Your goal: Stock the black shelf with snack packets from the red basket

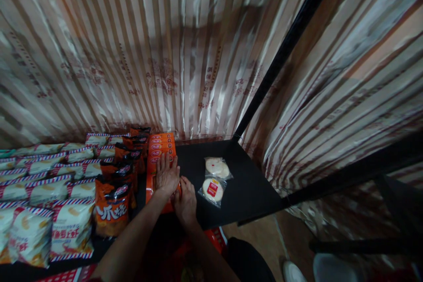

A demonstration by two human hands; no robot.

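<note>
A row of orange snack boxes [161, 141] runs front to back on the black shelf [254, 185]. My left hand [168, 175] lies flat on top of these boxes, palm down with fingers apart. Against the right side of the row, near its front end, my right hand [186, 199] has its fingers bent around the edge of an orange box [180, 188]. Its thumb side is partly hidden. Just to the right lie two clear packs of round white flat cakes, one plain pack [217, 167] behind one with a red label [212, 189].
Left of the boxes stand orange-and-black snack bags [112, 207] in a column, then several rows of white striped-edge bags [72, 229]. A black post [280, 57] rises at the shelf's back right corner. Pleated curtain [194, 53] hangs behind. A red basket [62, 274] is below.
</note>
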